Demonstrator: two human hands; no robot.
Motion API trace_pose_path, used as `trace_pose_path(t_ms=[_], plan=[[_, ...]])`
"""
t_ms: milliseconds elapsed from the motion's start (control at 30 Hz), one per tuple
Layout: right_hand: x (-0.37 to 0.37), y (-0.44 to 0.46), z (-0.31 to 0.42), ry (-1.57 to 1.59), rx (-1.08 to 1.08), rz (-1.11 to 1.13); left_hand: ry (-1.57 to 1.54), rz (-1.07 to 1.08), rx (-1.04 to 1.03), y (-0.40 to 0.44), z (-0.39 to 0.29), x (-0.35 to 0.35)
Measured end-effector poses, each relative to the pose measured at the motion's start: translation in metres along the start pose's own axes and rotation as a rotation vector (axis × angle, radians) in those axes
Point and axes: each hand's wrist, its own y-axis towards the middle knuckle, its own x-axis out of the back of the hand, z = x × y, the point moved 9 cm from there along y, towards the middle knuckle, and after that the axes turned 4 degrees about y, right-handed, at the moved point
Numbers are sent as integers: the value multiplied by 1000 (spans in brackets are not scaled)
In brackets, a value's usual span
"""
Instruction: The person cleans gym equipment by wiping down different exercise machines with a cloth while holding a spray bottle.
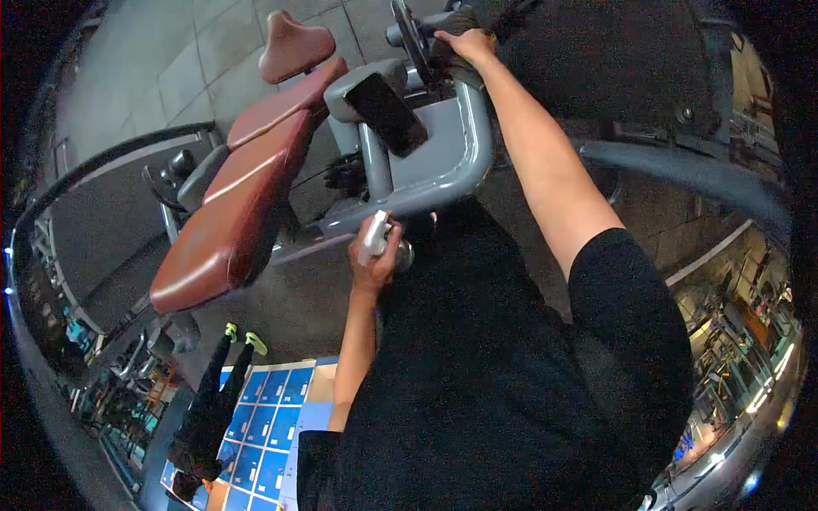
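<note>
My left hand (375, 264) is closed around a spray bottle (375, 234) with a white trigger head, held low near the grey frame tube of an exercise machine. Part of its clear body shows beside my fingers. My right arm stretches forward, and my right hand (469, 44) presses a dark, crumpled cloth (460, 19) against the machine by a black round handle (412, 38). The fingers are partly hidden by the cloth. Between my hands are the grey machine frame (473, 128) and a black-and-grey pad (383, 106).
A reddish-brown padded seat and backrest (247, 179) slants along the left of the machine. A curved dark rail (128, 149) lies beyond it. At lower left, another person in dark clothes (200, 426) is near blue lockers (260, 422). A thick grey tube (673, 162) runs at right.
</note>
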Motion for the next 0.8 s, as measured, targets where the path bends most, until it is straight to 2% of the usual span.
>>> trace_pose_path(t_ms=[33, 100, 167, 233, 367, 433, 467, 567, 633, 700, 800], plan=[[-5, -10, -14, 5, -5, -7, 3, 7, -7, -1, 5, -1], [-13, -37, -36, 327, 64, -3, 15, -20, -70, 1, 5, 0], [36, -145, -15, 367, -24, 94, 50, 4, -53, 1, -5, 0], [31, -200, -46, 236, -93, 10, 129, -6, -110, 2, -18, 2], [36, -307, -57, 307, -188, -96, 67, -17, -127, 1, -7, -1], [43, -304, -45, 279, -241, -86, 65, 85, -25, 3, 7, -4], [50, -294, -36, 251, -199, -86, 193, 39, -144, 4, -2, -1], [50, -253, -22, 174, -165, -81, 65, 56, -85, 4, 4, -1], [49, -214, -7, 131, -71, -102, 167, 41, -100, 6, -6, 2], [42, -172, -1, 83, -103, -103, 260, 42, -116, 6, -5, 2], [28, -110, 9, 41, -109, -12, 135, 49, -3, 1, 8, 1]])
